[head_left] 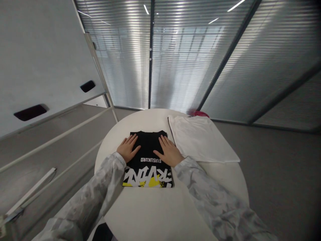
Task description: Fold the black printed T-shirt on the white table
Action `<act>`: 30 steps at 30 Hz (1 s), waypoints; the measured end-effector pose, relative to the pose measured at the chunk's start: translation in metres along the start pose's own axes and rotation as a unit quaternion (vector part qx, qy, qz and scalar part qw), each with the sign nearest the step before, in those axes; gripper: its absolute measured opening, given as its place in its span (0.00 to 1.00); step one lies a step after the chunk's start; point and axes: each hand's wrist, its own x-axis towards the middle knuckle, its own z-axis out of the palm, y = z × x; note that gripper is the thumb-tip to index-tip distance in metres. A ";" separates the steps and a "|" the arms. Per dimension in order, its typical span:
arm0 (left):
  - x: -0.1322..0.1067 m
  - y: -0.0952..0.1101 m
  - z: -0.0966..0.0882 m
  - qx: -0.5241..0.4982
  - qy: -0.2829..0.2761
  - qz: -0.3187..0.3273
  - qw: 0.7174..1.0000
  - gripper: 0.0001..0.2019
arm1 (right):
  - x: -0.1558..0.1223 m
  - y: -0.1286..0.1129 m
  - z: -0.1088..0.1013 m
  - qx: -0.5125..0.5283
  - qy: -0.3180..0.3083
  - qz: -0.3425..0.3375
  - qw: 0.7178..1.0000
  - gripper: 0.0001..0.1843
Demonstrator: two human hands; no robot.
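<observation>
A black T-shirt with white lettering and a yellow print lies folded into a rectangle on the round white table. Its collar edge is at the far side, and the lettering appears upside down to me. My left hand rests flat on the shirt's left edge, fingers stretched out. On the opposite edge my right hand also lies flat, its fingers extended. Neither hand grips anything. Just right of the shirt, white cloth is spread out, with a dark edge showing along its left side.
Something red shows behind the table's far edge. A whiteboard on a pale metal frame stands at the left. Glass panels with blinds run along the back. A dark object sits at the near edge, only partly visible.
</observation>
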 end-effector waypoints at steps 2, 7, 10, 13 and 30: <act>0.002 0.009 0.000 0.012 0.013 -0.001 1.000 0.35 | -0.002 -0.010 -0.003 -0.004 0.013 0.005 1.000 0.48; -0.006 0.035 0.012 -0.009 0.002 0.109 0.994 0.33 | -0.038 -0.046 -0.006 0.028 0.014 -0.095 0.995 0.50; -0.006 0.030 0.015 -0.016 -0.021 0.110 0.994 0.32 | -0.064 -0.053 -0.003 0.040 -0.023 -0.124 0.991 0.54; 0.003 0.013 0.012 -0.013 -0.033 0.087 0.996 0.32 | -0.078 -0.049 -0.006 0.041 -0.050 -0.128 0.990 0.54; 0.072 0.052 0.025 -0.018 -0.106 0.249 0.962 0.34 | -0.118 -0.045 -0.022 0.058 -0.085 -0.118 0.988 0.53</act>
